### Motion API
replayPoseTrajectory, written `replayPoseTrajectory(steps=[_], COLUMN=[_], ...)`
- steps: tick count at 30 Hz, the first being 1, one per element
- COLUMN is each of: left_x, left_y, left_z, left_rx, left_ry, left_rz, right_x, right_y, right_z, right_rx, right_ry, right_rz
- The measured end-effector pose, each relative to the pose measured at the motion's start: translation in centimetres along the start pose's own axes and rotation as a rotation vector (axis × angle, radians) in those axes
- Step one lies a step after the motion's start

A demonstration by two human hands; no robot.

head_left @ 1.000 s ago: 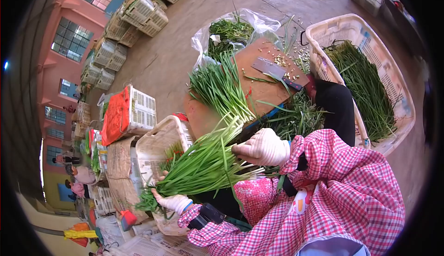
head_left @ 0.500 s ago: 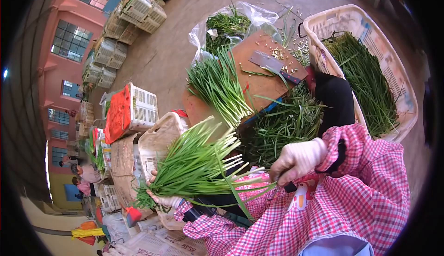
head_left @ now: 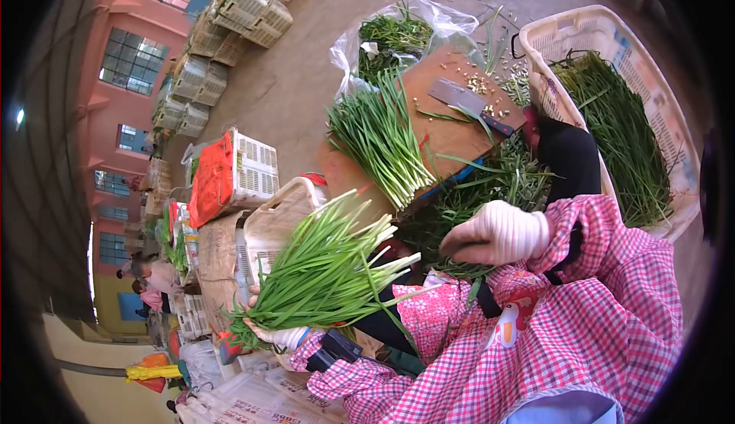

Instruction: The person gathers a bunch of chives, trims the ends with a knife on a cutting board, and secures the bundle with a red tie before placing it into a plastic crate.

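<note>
A bunch of green stalks with pale ends [head_left: 321,271] lies in my left hand [head_left: 277,334], whose fingers wrap round its leafy end. My right hand [head_left: 498,234], in a white glove with bare fingertips, hovers right of the pale ends and does not touch them. Its fingers are pressed together, and what they hold, if anything, is hidden. Beyond the held bunch, a second bunch [head_left: 383,141] rests on a brown board [head_left: 448,145]. A cleaver [head_left: 459,99] with a dark handle lies on the board beside small cut pieces [head_left: 480,81].
Loose leaves [head_left: 490,202] are heaped below the board. A large crate [head_left: 566,26] of greens stands at right, and a plastic bag [head_left: 348,49] of greens behind the board. An empty-looking crate [head_left: 283,213] and a red-covered crate [head_left: 256,167] stand left. People [head_left: 157,278] are far left.
My right hand has moved up and away from the stalk ends, and the long leaf at its fingers has left them. The whole view has shifted slightly.
</note>
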State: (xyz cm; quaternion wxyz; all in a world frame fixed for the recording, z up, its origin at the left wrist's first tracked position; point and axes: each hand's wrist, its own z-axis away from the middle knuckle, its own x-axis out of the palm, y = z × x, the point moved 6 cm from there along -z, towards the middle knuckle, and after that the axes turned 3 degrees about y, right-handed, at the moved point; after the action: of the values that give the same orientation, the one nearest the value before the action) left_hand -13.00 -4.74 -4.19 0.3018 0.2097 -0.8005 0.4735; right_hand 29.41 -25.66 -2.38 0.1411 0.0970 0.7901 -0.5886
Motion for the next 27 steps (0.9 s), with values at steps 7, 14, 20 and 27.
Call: replayPoseTrajectory(steps=[7,14,20,27], left_x=[-0.3,-0.4,-1.9,-3.7], left_y=[-8.4,-9.2,-10.7,-10.2], left_z=[0.0,-0.1,-1.3,-1.3], left_rx=[-0.046,-0.106,0.054,-0.052], left_ry=[-0.109,-0.065,-0.117,0.077], left_rz=[-1.208,-0.822,-1.086,-0.582], right_x=[-1.1,4.3,7.1,7.6], right_y=[-4.5,1.1,2.5,4.4], right_z=[-3.7,-5.1,-5.7,-4.1], right_rx=[-0.263,0.033,0.144,0.172], right_ry=[0.257,-0.041,-0.054,0.114], right_rz=[-0.146,0.345,0.306,-0.079])
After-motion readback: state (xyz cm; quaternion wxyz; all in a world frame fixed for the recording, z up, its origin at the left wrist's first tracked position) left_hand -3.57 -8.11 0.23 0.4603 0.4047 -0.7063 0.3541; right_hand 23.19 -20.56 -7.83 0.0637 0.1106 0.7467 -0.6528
